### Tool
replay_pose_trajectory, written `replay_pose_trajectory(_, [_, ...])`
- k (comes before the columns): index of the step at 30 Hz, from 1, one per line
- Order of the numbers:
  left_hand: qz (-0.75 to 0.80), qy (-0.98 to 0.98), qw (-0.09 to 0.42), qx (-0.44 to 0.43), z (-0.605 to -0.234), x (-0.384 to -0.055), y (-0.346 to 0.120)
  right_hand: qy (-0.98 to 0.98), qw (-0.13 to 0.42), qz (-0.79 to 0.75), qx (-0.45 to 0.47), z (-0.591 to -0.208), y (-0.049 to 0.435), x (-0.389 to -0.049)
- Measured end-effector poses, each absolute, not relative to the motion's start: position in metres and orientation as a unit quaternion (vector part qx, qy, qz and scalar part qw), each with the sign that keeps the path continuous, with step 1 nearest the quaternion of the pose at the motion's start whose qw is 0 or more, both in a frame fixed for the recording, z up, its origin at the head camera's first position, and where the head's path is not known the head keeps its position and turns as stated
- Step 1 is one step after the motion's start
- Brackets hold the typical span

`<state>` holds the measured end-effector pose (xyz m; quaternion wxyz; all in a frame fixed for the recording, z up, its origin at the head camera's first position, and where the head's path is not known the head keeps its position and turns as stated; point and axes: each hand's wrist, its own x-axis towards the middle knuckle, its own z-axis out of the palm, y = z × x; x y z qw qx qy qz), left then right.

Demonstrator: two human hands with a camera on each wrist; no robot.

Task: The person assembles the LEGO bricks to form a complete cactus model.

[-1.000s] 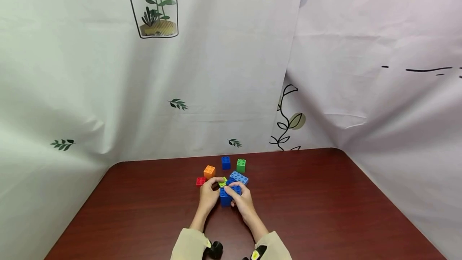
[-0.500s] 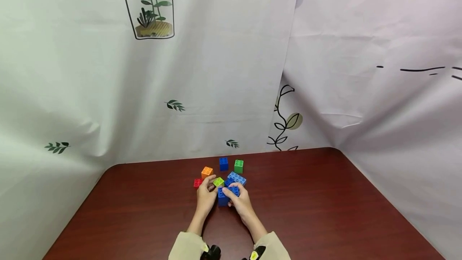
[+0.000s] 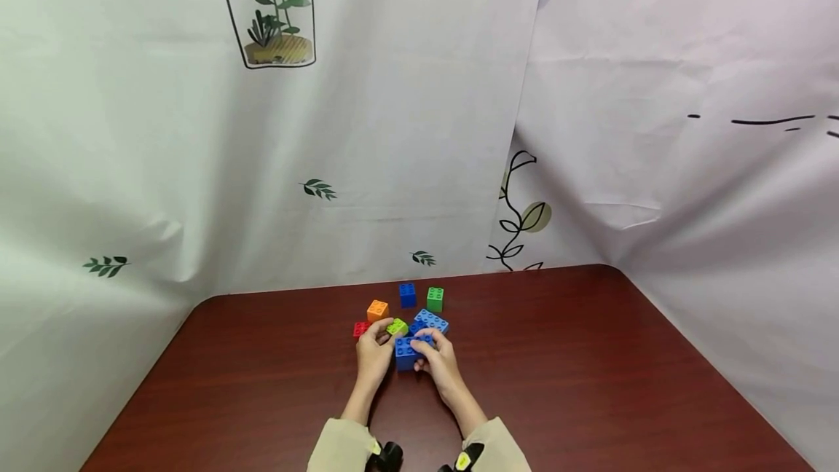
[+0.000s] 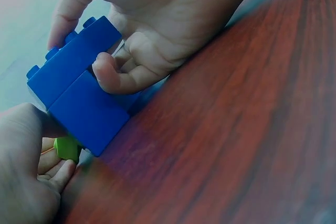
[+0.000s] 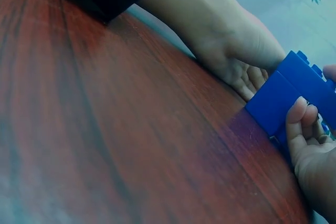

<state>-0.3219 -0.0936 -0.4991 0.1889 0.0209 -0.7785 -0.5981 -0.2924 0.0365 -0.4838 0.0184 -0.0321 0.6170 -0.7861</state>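
Note:
My right hand (image 3: 443,367) grips a blue brick stack (image 3: 406,357) near the table's middle. In the left wrist view a long blue brick (image 4: 73,62) sits on a blue block (image 4: 90,113), overhanging it toward the right hand. The thumb lies over the studs, with curled fingers below the overhang. Left of the stack, my left hand (image 3: 373,361) holds a lime green brick (image 3: 396,326) between thumb and fingers. Only part of that lime brick shows in the left wrist view. Whether the left thumb touches the stack, I cannot tell.
Behind the hands lie a light blue long brick (image 3: 432,320), a dark blue brick (image 3: 416,327), an orange brick (image 3: 378,310) and a red brick (image 3: 361,329). Farther back stand a blue brick (image 3: 408,295) and a green brick (image 3: 435,299). A white printed cloth (image 3: 393,130) hangs behind the table.
The lime green brick has shifted slightly left with my left hand, away from the dark blue brick. My right thumb has slid right along the stack, uncovering more studs.

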Motion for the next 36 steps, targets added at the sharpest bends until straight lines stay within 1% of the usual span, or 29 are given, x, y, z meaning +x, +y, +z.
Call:
replay_pose_trajectory(6, [-0.603, -0.774, 0.192, 0.026, -0.499, -0.322, -0.095, 0.601, 0.025, -0.798, -0.035, -0.486, 0.036, -0.293])
replay_pose_trajectory(13, [-0.632, -0.753, 0.179, 0.029, -0.498, -0.321, -0.094, 0.594, 0.031, -0.803, -0.038, -0.487, 0.039, -0.291])
replay_pose_trajectory(23, [-0.668, -0.723, 0.177, 0.019, -0.493, -0.318, -0.091, 0.593, 0.038, -0.804, -0.020, -0.486, 0.042, -0.293])
replay_pose_trajectory(30, [-0.666, -0.724, 0.176, 0.020, -0.469, -0.302, -0.089, 0.591, 0.035, -0.806, -0.012, -0.484, 0.041, -0.294])
replay_pose_trajectory(36, [-0.677, -0.713, 0.181, 0.021, -0.486, -0.316, -0.094, 0.594, 0.034, -0.804, -0.016, -0.483, 0.040, -0.294])
